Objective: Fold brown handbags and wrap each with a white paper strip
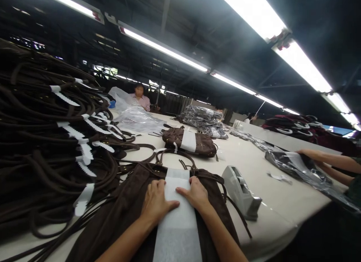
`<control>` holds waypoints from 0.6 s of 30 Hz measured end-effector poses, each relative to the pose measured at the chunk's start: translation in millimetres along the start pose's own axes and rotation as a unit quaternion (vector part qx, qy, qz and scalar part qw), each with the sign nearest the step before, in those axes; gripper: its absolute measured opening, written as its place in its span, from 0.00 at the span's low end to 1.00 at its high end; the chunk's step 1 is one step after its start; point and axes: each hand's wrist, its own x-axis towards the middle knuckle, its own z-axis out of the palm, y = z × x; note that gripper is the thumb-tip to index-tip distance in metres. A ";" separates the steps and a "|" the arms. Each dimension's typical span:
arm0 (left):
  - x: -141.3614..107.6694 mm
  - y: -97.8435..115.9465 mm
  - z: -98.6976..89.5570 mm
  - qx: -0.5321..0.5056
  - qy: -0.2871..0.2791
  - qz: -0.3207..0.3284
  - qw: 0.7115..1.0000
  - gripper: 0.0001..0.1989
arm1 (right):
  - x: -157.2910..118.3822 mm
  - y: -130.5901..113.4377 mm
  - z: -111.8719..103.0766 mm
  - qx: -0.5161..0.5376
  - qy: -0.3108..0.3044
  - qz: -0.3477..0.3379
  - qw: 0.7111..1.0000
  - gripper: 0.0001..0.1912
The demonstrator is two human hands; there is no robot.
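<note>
Apparently a smoothing step: brown bag (125, 205) lies toward near edge of the table (284, 202), white paper strip (178, 213) down its middle. Left hand (156, 202) and right hand (196, 193) spread, thumbs on paper. Best pressed evenly, strip straight.

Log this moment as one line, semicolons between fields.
left hand: thumb on white strip; right hand: thumb on white strip; brown bag: under strip; tape dispenser: right of bag
</note>
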 end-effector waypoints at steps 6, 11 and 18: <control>25.0 -14.3 0.3 -0.129 -0.028 -0.100 0.986 0.29 | -7.1 -1.0 -9.0 0.018 -0.044 0.046 0.998 0.22; 27.9 -14.4 3.8 -0.313 -0.068 -0.156 0.934 0.14 | -4.8 6.3 0.3 0.164 -0.023 0.027 0.986 0.15; -2.3 3.8 -19.9 -0.540 -0.247 -0.164 0.788 0.13 | -10.1 9.3 0.9 0.193 0.029 -0.005 0.981 0.12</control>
